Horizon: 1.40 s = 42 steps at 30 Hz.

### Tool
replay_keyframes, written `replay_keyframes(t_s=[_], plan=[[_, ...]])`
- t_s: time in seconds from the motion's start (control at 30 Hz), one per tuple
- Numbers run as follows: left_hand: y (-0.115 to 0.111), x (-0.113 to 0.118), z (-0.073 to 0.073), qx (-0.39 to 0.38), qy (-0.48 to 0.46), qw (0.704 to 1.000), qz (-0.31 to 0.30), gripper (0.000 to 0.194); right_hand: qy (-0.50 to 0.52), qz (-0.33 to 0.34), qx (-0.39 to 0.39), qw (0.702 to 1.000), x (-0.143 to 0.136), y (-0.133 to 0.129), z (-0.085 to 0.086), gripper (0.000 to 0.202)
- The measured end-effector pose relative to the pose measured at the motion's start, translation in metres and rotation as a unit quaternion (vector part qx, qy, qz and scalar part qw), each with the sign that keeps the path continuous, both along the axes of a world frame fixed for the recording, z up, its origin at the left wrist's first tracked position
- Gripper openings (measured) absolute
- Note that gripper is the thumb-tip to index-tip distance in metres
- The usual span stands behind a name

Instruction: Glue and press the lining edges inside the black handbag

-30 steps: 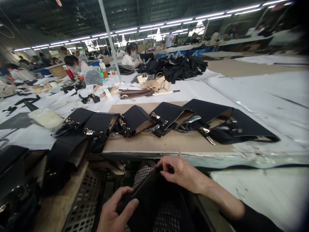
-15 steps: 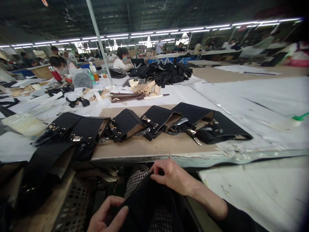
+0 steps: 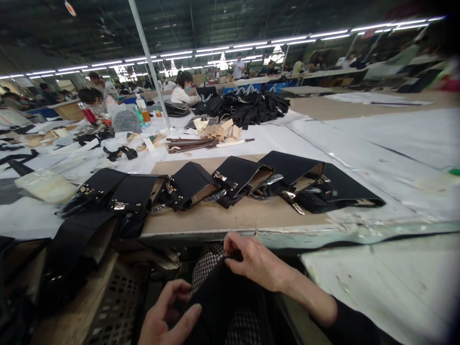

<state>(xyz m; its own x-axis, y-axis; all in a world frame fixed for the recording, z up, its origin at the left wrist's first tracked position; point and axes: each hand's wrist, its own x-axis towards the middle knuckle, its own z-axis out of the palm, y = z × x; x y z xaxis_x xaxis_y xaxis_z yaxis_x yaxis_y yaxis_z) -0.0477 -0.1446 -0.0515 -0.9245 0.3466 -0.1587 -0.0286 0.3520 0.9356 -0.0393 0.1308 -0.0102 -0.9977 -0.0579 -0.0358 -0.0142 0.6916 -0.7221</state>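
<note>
A black bag piece (image 3: pixel 215 292) lies over my lap, below the table's front edge. Its upper edge is pinched between the thumb and fingers of my right hand (image 3: pixel 247 261). My left hand (image 3: pixel 170 311) grips the same piece lower down on the left, thumb on the near face and fingers partly hidden behind it. Checked cloth (image 3: pixel 206 268) shows beneath and behind the piece. Ahead of my hands, several black handbags (image 3: pixel 192 184) with gold-coloured metal fittings lie in a row on a brown board (image 3: pixel 230 223).
More black bags (image 3: pixel 82 239) rest at the left, above a perforated plastic crate (image 3: pixel 117 297). Beyond the row are brown zipper strips (image 3: pixel 192 144), beige pieces (image 3: pixel 224 130) and a black heap (image 3: pixel 251 108). A metal pole (image 3: pixel 149 57) rises from the table. Other people work farther back.
The view has shifted slightly, so the scene sits a little farther right. My left hand has moved slightly right and up, its thumb still on the black piece. My right hand keeps its pinch.
</note>
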Motion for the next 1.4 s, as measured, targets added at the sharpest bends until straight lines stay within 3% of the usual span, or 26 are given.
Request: replay_keyframes(t_s=[0.17, 0.4, 0.47, 0.6, 0.7, 0.8, 0.93, 1.2, 1.3, 1.4], plan=[[0.009, -0.009, 0.019, -0.082, 0.116, 0.986, -0.082, 0.025, 0.021, 0.078, -0.009, 0.997, -0.003, -0.002, -0.002, 0.023], [0.011, -0.014, 0.027, -0.157, 0.163, 0.966, -0.121, 0.032, 0.021, 0.067, -0.011, 0.997, -0.002, -0.002, -0.005, 0.024], [0.015, -0.02, 0.034, -0.222, 0.152, 0.949, -0.163, 0.031, 0.017, 0.07, -0.017, 0.997, -0.001, -0.004, -0.003, 0.024], [0.041, -0.035, 0.051, -0.349, 0.172, 0.884, -0.259, 0.028, 0.018, 0.079, -0.02, 0.997, 0.001, -0.008, 0.001, 0.025], [0.065, -0.041, 0.056, -0.362, 0.21, 0.854, -0.309, 0.033, 0.016, 0.074, -0.021, 0.997, 0.004, -0.008, 0.004, 0.026], [0.076, -0.043, 0.056, -0.353, 0.219, 0.852, -0.32, 0.034, 0.009, 0.067, -0.029, 0.997, 0.007, -0.006, 0.004, 0.026], [0.061, -0.039, 0.048, -0.352, 0.215, 0.854, -0.316, 0.035, 0.006, 0.072, -0.034, 0.997, 0.008, -0.004, 0.001, 0.025], [-0.015, -0.023, 0.021, -0.234, 0.206, 0.914, -0.261, 0.032, 0.009, 0.083, -0.05, 0.995, 0.003, -0.002, -0.007, 0.023], [-0.024, -0.019, 0.018, -0.233, 0.203, 0.913, -0.265, 0.034, 0.004, 0.082, -0.053, 0.995, 0.002, -0.003, -0.006, 0.023], [-0.021, -0.022, 0.027, -0.281, 0.187, 0.894, -0.296, 0.041, -0.001, 0.073, -0.049, 0.996, 0.002, -0.003, -0.006, 0.021]])
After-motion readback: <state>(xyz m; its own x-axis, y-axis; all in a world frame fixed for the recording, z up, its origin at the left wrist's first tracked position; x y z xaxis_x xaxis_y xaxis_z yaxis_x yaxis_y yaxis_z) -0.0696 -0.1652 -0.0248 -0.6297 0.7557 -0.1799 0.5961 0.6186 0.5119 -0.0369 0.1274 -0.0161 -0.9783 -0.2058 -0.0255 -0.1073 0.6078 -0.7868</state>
